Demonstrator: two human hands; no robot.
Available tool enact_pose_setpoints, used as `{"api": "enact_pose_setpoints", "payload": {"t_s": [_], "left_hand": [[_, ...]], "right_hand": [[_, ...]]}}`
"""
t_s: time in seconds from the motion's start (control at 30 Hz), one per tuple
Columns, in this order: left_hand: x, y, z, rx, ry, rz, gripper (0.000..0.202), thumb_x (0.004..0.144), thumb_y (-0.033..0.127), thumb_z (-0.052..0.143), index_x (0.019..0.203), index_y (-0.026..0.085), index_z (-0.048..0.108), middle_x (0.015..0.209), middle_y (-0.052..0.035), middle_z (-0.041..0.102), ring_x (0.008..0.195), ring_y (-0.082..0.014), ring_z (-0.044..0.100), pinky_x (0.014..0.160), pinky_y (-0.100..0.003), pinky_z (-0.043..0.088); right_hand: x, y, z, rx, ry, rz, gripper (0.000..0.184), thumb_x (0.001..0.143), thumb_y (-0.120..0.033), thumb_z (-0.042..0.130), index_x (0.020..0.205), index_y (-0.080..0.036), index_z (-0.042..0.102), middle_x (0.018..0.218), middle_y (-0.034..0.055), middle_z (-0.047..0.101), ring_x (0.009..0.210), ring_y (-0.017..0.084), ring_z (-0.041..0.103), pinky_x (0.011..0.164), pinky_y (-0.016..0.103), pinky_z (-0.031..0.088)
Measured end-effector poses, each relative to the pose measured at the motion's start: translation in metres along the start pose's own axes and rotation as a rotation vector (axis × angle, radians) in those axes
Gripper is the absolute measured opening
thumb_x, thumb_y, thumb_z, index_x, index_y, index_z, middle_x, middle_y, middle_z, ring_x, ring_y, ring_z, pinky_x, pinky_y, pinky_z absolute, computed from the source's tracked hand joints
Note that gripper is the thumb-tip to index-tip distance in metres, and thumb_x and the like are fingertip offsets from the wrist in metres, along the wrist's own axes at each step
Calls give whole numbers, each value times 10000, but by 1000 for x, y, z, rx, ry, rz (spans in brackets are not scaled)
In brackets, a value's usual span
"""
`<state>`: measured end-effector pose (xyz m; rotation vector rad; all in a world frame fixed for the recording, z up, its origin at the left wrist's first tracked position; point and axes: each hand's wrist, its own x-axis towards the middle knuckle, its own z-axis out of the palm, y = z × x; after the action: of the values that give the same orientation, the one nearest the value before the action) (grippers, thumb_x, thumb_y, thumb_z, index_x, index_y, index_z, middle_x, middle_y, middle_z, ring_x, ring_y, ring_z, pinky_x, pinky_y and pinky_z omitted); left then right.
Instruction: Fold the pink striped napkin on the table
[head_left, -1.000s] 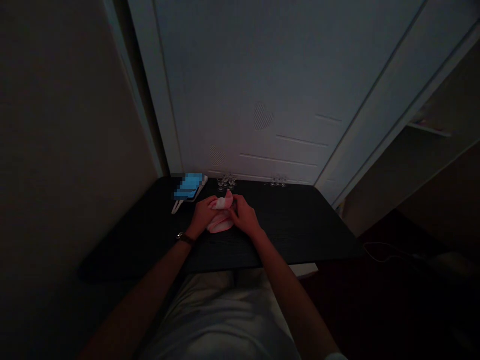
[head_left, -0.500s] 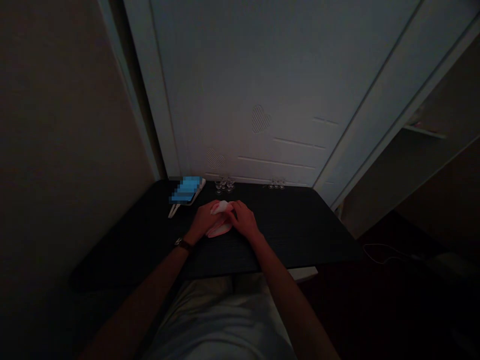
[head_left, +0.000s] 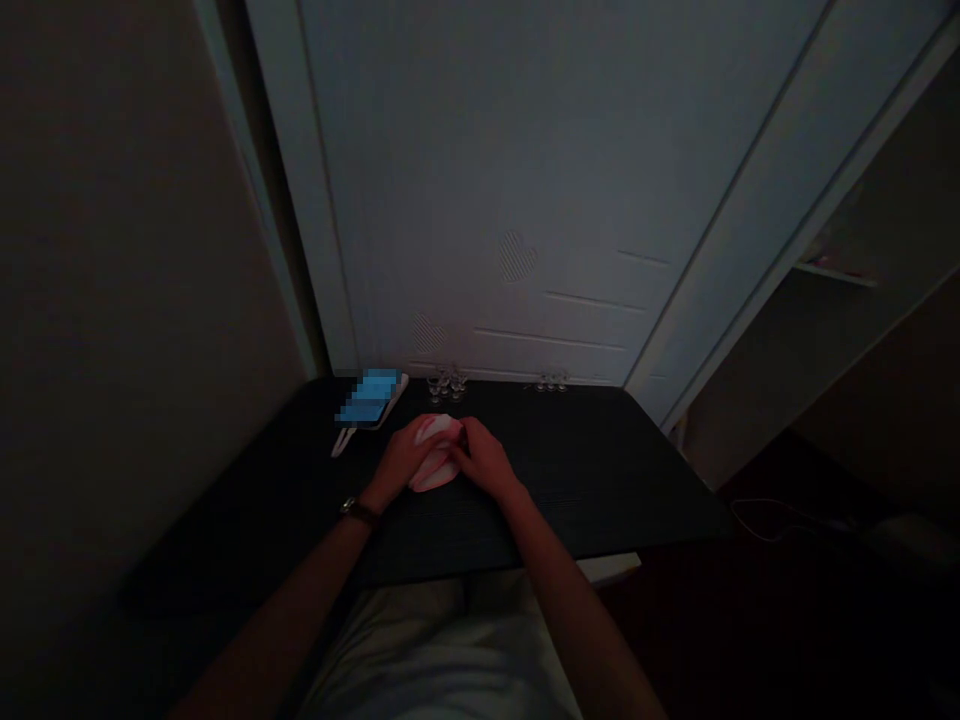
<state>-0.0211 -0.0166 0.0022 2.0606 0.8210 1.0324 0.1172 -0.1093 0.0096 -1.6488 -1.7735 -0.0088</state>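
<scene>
A soft pink-and-white cloth [head_left: 435, 474] lies bunched on the black table, between my two hands. My left hand [head_left: 399, 458], with a dark-banded watch at the wrist, is closed on the cloth's left side, its thumb laid across the top. From the right, my right hand [head_left: 486, 460] grips the cloth's upper right edge with bent fingers. Something small and dark shows at the right fingertips, too dim to name. The fingertips of both hands are partly hidden behind the cloth.
On the black table [head_left: 600, 470], a phone with a blurred blue screen [head_left: 371, 396] rests at the back left on a white object with a strap. Small clear glass-like pieces [head_left: 448, 384] stand along the back, with more clear pieces [head_left: 552, 381] farther right. A white panel [head_left: 480, 180] rises behind.
The cloth shows more of its surface between my hands, and its upper fold has flattened. My right fingers have shifted slightly at its edge. The whole scene sits a little lower in view.
</scene>
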Motion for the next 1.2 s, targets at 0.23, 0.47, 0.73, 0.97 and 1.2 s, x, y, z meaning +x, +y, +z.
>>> {"api": "enact_pose_setpoints", "payload": {"t_s": [0.23, 0.47, 0.73, 0.97, 1.2], "left_hand": [[1, 1, 1, 48, 8, -31, 364, 741, 469, 517, 987, 208, 580, 979, -39, 650, 901, -219, 599, 789, -317, 454], [0, 4, -3, 141, 33, -22, 314, 736, 465, 515, 902, 207, 581, 878, -18, 651, 786, -206, 600, 677, -286, 442], [-3, 16, -8, 205, 0, 5, 343, 736, 493, 497, 882, 192, 571, 816, -6, 643, 708, -182, 582, 628, -256, 411], [-4, 10, -8, 245, 38, 45, 323, 776, 433, 448, 897, 175, 601, 847, -34, 667, 726, -189, 598, 629, -256, 419], [-2, -1, -7, 261, 69, 62, 342, 804, 370, 383, 891, 162, 641, 900, -71, 682, 788, -210, 616, 693, -283, 444]], "right_hand": [[3, 0, 1, 16, 113, 37, 296, 846, -179, 391, 1141, -181, 424, 1061, 76, 534, 988, 157, 507, 864, 282, 415], [4, -2, -2, 13, 139, 62, 178, 861, -196, 382, 1010, -193, 479, 950, 56, 549, 902, 154, 513, 807, 282, 428], [4, 3, 2, -7, 135, 38, 90, 824, -175, 460, 905, -194, 496, 879, 27, 531, 853, 144, 496, 763, 263, 411], [3, 3, 4, -106, 122, 12, 85, 845, -218, 454, 912, -202, 505, 888, 27, 539, 877, 147, 488, 752, 251, 400], [4, 3, 4, -113, 118, 37, 85, 842, -236, 461, 907, -201, 504, 884, 13, 541, 860, 131, 496, 748, 237, 410]]}}
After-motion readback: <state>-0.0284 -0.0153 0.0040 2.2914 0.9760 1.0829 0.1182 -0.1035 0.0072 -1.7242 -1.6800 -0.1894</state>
